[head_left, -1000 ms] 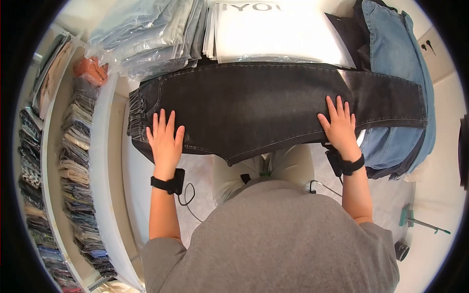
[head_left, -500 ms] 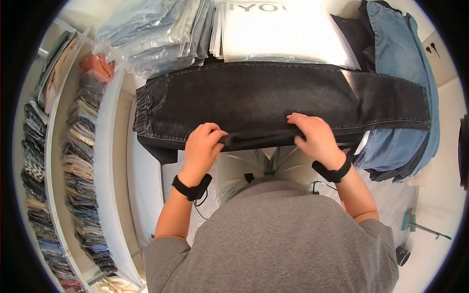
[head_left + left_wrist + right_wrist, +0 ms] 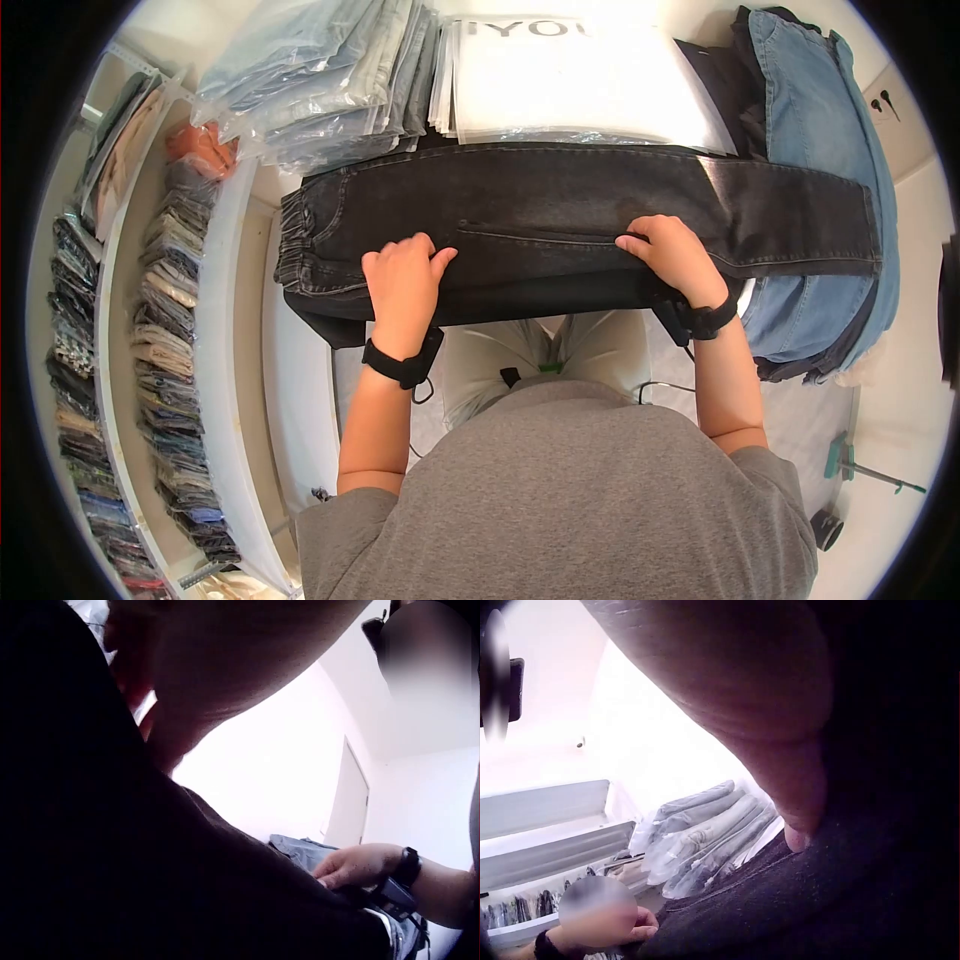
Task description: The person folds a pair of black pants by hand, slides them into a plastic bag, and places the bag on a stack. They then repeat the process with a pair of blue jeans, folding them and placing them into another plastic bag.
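Note:
A pair of black jeans lies lengthwise, its gathered elastic waist at the left and the leg hem at the right. The crotch part is turned back over the leg, so its seamed edge shows across the middle. Near the waist end, my left hand grips the cloth with curled fingers, thumb toward the right; its fingertips are hidden. Farther right, my right hand pinches the turned-back edge between thumb and fingers. In the right wrist view the thumb presses against the dark cloth.
Behind the jeans are bagged folded garments and a stack of white printed bags. Blue denim hangs at the right, partly under the leg. Shelves packed with bagged clothes line the left.
Both hands lay flat on the jeans, then took the near edge. The pointed crotch part has gone from the front edge up over the leg, and the hands have moved away from me.

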### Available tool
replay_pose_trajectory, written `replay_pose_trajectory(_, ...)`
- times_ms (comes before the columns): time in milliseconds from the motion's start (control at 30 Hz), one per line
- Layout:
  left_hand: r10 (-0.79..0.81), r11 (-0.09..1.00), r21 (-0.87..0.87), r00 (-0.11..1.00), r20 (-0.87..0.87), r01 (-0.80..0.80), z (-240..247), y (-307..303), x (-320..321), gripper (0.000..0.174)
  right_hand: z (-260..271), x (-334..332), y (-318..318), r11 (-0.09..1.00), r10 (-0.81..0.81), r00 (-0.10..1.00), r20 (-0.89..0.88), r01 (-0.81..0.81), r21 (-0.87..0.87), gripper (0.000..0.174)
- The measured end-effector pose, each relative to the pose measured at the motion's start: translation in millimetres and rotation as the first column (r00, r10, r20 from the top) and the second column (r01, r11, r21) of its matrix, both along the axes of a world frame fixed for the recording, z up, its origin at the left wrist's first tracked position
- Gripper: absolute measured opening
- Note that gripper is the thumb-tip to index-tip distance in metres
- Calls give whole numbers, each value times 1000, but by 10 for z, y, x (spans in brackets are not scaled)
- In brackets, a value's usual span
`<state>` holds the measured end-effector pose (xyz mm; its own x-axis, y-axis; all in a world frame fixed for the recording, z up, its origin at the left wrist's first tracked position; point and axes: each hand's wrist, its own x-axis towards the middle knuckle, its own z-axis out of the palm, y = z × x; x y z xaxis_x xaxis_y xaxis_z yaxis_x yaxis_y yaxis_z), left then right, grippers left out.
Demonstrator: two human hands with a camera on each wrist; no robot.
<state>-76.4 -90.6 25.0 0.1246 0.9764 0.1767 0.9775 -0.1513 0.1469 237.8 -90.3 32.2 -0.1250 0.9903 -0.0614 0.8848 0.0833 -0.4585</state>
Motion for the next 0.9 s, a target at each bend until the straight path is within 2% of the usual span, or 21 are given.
replay_pose_trajectory(33, 3, 1000, 0, 1000, -2, -3, 14, -25, 51, 15, -5, -9, 14, 1000, -7, 1000, 25, 7, -2, 29)
replay_pose_trajectory(100, -128, 915, 400, 981, 146, 59, 23, -84, 144, 8, -29, -13, 25, 1000, -21, 1000, 15, 21, -9, 28)
replay_pose_trajectory(133, -296, 878, 436, 940, 169, 198, -82, -109, 121, 19, -42, -13, 22, 999, -39, 999, 6, 39, -18, 28)
replay_pose_trajectory(200, -503, 816, 409, 851, 151, 410, -270, -208, 201, 34, -55, -15, 7, 999, -40, 999, -14, 40, -4, 28)
replay_pose_trajectory(233, -508, 813, 409, 848, 153, 413, -307, -246, 255, 34, -58, -3, 7, 999, -45, 999, -30, 45, 11, 28)
replay_pose_trajectory(300, -386, 918, 162, 908, 161, 362, -333, -297, 378, 41, -52, 12, 5, 999, -38, 999, -37, 38, 10, 29)
replay_pose_trajectory(333, -406, 910, 165, 898, 168, 380, -342, -290, 404, 41, -50, 35, -6, 1000, -27, 999, -46, 27, 9, 29)
replay_pose_trajectory(400, -347, 936, 96, 935, 75, 339, -371, -261, 422, 47, -30, 147, -45, 999, -42, 998, -42, 42, -5, 27)
replay_pose_trajectory(467, -310, 949, 69, 949, 53, 307, -356, -275, 471, 49, 74, 352, -133, 995, 36, 985, -169, -50, -81, 26)
replay_pose_trajectory(500, -313, 949, 54, 948, 61, 310, -338, -282, 473, 49, 119, 483, -165, 990, -17, 986, -167, -7, -142, 24)
replay_pose_trajectory(600, -322, 947, 27, 943, 84, 321, -318, -289, 464, 51, 132, 1027, -302, 969, -223, 969, -109, 207, -137, 24)
replay_pose_trajectory(633, -313, 950, 11, 946, 88, 313, -309, -290, 476, 52, 161, 1180, -404, 951, -308, 951, -17, 308, -8, 23)
replay_pose_trajectory(667, -313, 949, 4, 945, 94, 314, -296, -292, 480, 52, 215, 1324, -509, 916, -399, 915, 65, 393, 85, 21)
replay_pose_trajectory(733, -309, 951, -3, 948, 77, 311, -284, -299, 489, 52, 508, 1411, -727, 749, -597, 788, -147, 614, 250, 19)
replay_pose_trajectory(800, -307, 952, 10, 949, 67, 307, -320, -296, 490, 52, 541, 1640, -934, 430, -709, 622, -333, 755, 495, 22)
replay_pose_trajectory(867, -294, 956, -3, 954, 58, 294, -322, -294, 499, 54, 508, 1889, -1078, 151, -726, 431, -536, 860, 488, 37)
replay_pose_trajectory(900, -295, 955, 0, 954, 53, 296, -332, -294, 497, 54, 404, 2077, -1120, 113, -648, 374, -663, 909, 402, 48)
